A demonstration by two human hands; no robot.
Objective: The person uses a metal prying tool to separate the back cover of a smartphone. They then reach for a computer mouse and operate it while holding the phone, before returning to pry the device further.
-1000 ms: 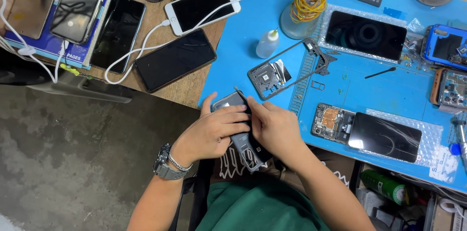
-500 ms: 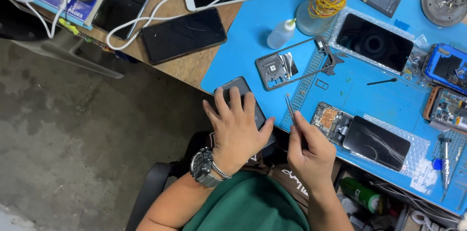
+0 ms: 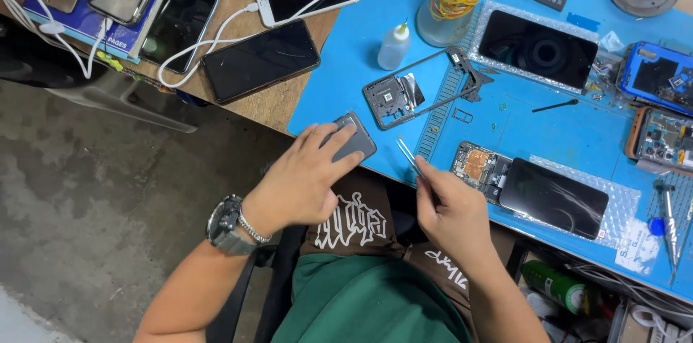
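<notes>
At the blue mat's (image 3: 548,126) near-left corner, your left hand (image 3: 307,180) pressing flat, ungripped, on the grey phone (image 3: 351,139), your right hand (image 3: 451,206) pinching tweezers (image 3: 408,157) just beside it.

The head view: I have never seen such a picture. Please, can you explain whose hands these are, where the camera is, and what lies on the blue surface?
The camera sits on a person's head and looks down at their own two bare hands. The left hand, with a wristwatch, presses on a small grey phone part at the edge of the blue mat. The right hand holds thin metal tweezers. On the mat lie a phone frame, an opened phone, a small squeeze bottle and a screen on bubble wrap. Left of the mat, whole phones lie on the wooden table, some with white cables.
</notes>
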